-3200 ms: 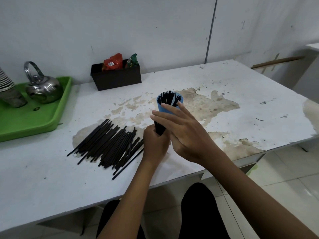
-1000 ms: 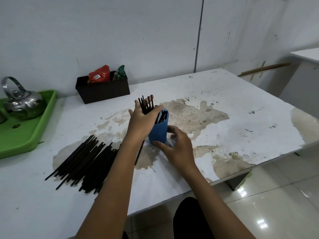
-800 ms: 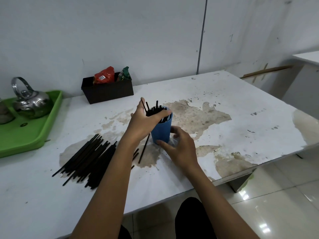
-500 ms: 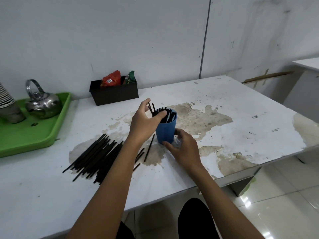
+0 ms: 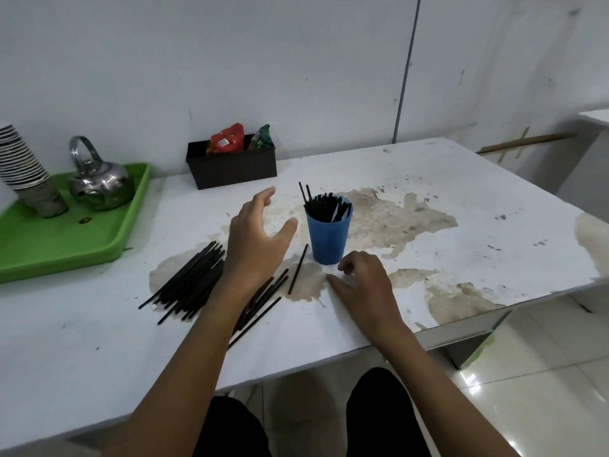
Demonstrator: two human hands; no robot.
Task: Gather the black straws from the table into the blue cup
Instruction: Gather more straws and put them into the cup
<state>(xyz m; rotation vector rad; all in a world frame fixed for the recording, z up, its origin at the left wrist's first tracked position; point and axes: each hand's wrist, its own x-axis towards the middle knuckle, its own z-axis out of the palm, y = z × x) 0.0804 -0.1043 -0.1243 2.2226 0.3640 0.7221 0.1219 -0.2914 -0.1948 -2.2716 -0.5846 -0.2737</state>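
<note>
While hands (image 5: 257, 239) (image 5: 362, 282) hover apart, empty: stained white table (image 5: 461, 225), plain wall (image 5: 263, 61), possibly tiled floor (image 5: 543, 374).

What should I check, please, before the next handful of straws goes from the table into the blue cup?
1. Blue cup upright on the table: ok.
2. Left hand free, open above the pile: ok.
3. Right hand steadying the cup: not ok, it rests just in front, apart from it.
4. Room left in the cup: cannot tell; the straws inside fill much of the mouth.
5. Loose straws gathered in one pile: not ok, a stray straw lies beside the cup.
</note>
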